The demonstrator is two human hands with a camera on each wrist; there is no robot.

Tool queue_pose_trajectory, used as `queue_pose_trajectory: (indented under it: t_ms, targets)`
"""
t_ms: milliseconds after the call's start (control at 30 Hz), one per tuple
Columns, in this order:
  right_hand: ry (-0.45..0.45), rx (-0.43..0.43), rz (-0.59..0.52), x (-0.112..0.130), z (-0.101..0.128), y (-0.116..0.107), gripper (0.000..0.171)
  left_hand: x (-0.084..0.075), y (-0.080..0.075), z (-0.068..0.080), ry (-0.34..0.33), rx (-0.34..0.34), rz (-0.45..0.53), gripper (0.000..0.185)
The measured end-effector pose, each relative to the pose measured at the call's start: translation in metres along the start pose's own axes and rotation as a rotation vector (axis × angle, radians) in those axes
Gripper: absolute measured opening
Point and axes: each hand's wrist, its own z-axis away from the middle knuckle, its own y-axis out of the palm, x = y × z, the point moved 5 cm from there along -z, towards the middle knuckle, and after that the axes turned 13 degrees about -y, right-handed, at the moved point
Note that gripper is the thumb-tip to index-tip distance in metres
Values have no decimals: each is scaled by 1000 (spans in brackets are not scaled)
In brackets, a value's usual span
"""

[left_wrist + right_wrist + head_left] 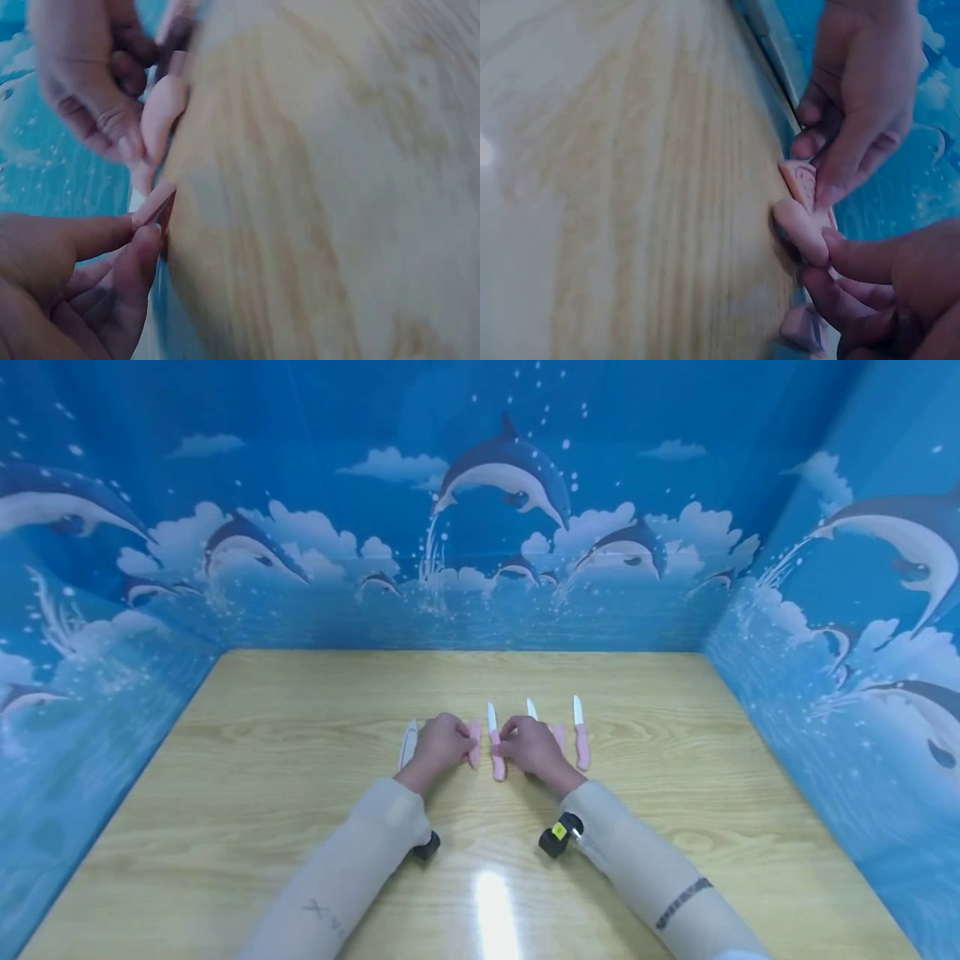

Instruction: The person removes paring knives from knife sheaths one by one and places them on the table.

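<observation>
My left hand (442, 742) pinches the end of a flat pink piece (475, 745) between thumb and finger. In the right wrist view this pink piece (804, 178) shows a raised pattern; its exact kind cannot be told. Just to its right, my right hand (531, 745) pinches the pink handle of a paring knife (492, 718), whose pale blade points away from me. The handle's rounded end (163, 112) shows in the left wrist view. Left of my left hand lies a pale, narrow, blade-shaped thing (408, 740), partly covered by the hand.
Beyond my right hand, another pale blade (532, 708) sticks out, its lower part hidden. A pink piece (558, 735) shows beside that hand. Farther right lies a pink-handled paring knife (581, 735). The wooden table (337, 693) meets dolphin-printed walls (480, 610) on three sides.
</observation>
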Motion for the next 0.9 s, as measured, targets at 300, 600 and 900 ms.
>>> queue_pose_trajectory:
  t_ms: [300,600,900]
  targets:
    - [-103,-12,165,14,5,5,24,-2,4,7,60,-46,-162,16]
    - [-151,-5,216,20,6,7,26,1,6,11,86,-61,-199,40]
    - [-175,12,232,25,3,0,25,0,5,8,46,-48,-162,41]
